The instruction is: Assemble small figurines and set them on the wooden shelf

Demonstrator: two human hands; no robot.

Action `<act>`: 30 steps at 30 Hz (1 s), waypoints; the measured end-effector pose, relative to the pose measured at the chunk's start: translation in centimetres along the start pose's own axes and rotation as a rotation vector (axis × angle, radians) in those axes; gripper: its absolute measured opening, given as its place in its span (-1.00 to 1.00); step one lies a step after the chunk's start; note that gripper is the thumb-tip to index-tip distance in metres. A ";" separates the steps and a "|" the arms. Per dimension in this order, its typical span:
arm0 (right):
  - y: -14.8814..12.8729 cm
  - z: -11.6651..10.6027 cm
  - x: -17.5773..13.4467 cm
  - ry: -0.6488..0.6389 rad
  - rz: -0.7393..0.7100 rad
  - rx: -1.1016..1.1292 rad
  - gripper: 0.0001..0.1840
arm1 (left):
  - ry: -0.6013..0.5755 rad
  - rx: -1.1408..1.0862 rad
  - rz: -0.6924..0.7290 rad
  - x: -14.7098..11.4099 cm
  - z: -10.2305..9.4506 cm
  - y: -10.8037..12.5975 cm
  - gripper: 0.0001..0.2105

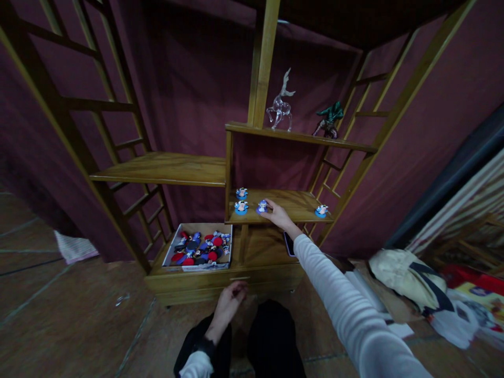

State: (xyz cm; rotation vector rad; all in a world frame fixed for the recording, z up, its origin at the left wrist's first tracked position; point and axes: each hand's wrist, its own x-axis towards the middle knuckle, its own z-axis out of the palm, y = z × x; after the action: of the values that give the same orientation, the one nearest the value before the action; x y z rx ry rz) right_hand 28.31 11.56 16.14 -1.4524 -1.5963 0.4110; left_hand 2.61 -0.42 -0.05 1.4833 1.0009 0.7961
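Note:
My right hand [277,214] reaches to the middle shelf [291,198], its fingers pinching a small purple-and-white figurine [262,207] on a purple base. Left of it, two blue-based figurines stand one behind the other: a front figurine [241,208] and a rear figurine [241,193]. Another blue figurine [321,211] stands at the shelf's right end. Above my knees, my left hand [232,298] hangs before the drawer front with fingers curled; whether anything is in them I cannot make out. A white box [177,247] holds many figurines with red, blue and black bases.
A clear deer figure [280,107] and a green-and-brown figure [329,119] stand on the upper shelf. A phone [289,244] lies on the lower board beneath my right wrist. Upright wooden posts [264,63] divide the shelving. Bags [409,278] lie on the floor at right.

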 end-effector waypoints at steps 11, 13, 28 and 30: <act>0.5 0.2 0.1 -0.005 -0.014 0.020 -0.26 | -0.007 0.026 0.010 0.1 -0.2 -0.2 -0.70; 0.5 0.2 0.1 -0.006 -0.008 0.021 -0.26 | -0.003 0.019 0.020 0.1 -0.1 -0.3 -0.70; 0.5 0.1 -0.2 0.003 -0.010 0.047 -0.27 | 0.011 -0.003 -0.018 -0.5 -0.3 0.5 -0.69; 0.3 0.1 -0.5 0.023 -0.023 0.065 -0.29 | 0.015 -0.012 0.001 -0.8 -0.4 0.5 -0.70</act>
State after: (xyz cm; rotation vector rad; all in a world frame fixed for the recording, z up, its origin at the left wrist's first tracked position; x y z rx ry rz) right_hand 28.38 11.21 15.63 -1.3840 -1.5658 0.4274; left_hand 2.03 -1.00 0.52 1.4699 1.0050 0.8134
